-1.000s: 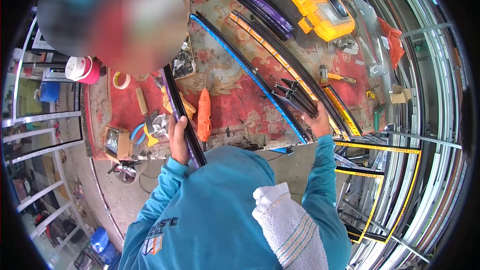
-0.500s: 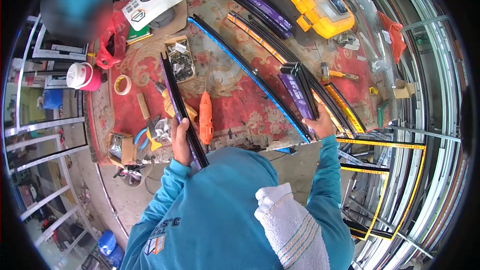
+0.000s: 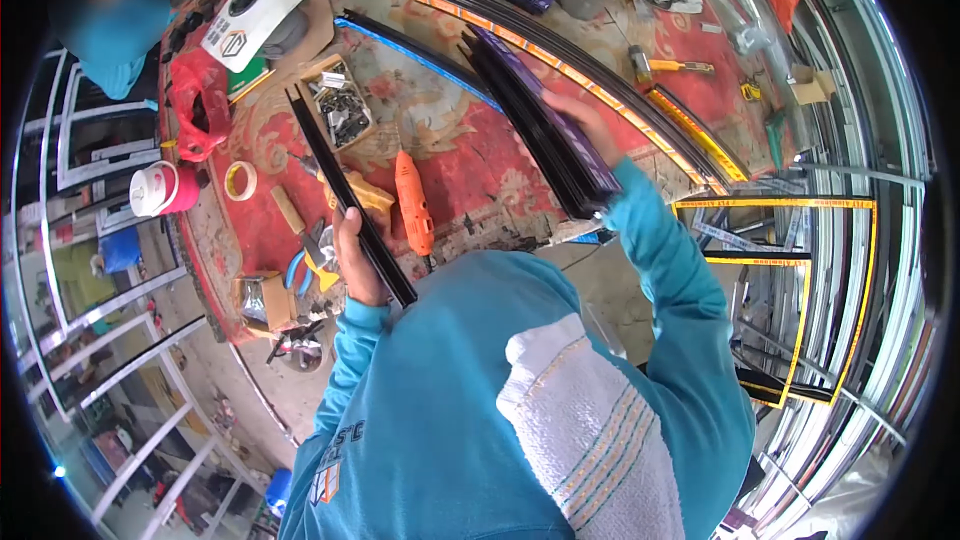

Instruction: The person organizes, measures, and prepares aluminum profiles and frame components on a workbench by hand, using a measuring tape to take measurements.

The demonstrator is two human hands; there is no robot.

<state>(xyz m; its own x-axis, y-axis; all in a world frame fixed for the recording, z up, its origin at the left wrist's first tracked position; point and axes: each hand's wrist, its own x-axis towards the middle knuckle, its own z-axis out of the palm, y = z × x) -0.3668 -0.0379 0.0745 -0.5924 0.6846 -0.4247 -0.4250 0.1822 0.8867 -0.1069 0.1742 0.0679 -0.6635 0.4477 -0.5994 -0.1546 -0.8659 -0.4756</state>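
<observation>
My left hand [image 3: 359, 262] is closed around a narrow black aluminium profile [image 3: 340, 180], which slants up over the table with its near end close to my chest. A wider black profile [image 3: 530, 133] with purple film [image 3: 508, 60] along its far side is in my right hand [image 3: 585, 125], gripped around that film-covered side; some of the fingers are hidden behind it. The near end of this wider piece points toward me at the table edge. Beneath its far part runs a blue-filmed strip [image 3: 420, 56]. Between both hands lies an orange power tool [image 3: 412, 202].
Orange-filmed profiles [image 3: 560, 70] and a yellow-filmed one [image 3: 700, 135] lie on the right. A hammer [image 3: 668, 66] is beyond them. A box of small parts [image 3: 338, 105], a tape roll [image 3: 240, 181] and a pink jug [image 3: 168, 189] are left. Another person [image 3: 120, 35] stands far left.
My right hand has raised the purple-filmed profile and swung it left, across the blue strip, so its long black side shows. My left hand still holds the narrow profile.
</observation>
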